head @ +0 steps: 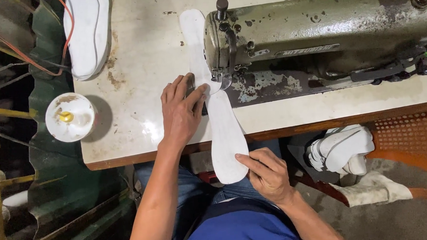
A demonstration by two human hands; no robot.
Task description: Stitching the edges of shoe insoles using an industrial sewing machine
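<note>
Left hand (180, 112) flat, fingers spread, pressing white insole (223, 134) onto table (139, 65) just beside presser foot (217, 77). Right hand (267, 173) pinching insole's near end, off table edge above lap. Insole runs under green sewing machine (315, 34). Second insole (194, 39) behind needle. White soles (87, 32) stacked far left; glue tub (70, 116) beside table.

Two white insoles, flat and long, lie end to end in a line from 12 to 6 o'clock across the table. The far insole (194, 44) lies flat on the tabletop, its rounded end at 12 o'clock, its near end under the machine's presser foot. The near insole (226, 138) starts at the foot and runs toward 6 o'clock, its rounded end hanging past the table edge, unsupported by the top.
</note>
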